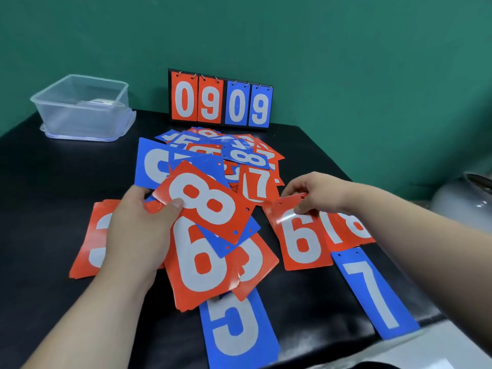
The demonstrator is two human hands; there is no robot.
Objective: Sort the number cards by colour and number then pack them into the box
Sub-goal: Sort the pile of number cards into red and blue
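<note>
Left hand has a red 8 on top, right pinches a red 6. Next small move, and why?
Probably: right hand releases the red 6, takes the held red 8 from the left hand and lays it on the other red 8 beside it: matching colour and number.

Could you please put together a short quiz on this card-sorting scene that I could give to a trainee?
1. True or false: the clear box stands at the near right corner of the table.
2. Which card does the right hand pinch by its top edge? A) red 6 B) blue 7 C) blue 5
3. Fill in: the top card held in the left hand is a red ___.

Key:
1. False; it stands at the far left.
2. A
3. 8
</note>
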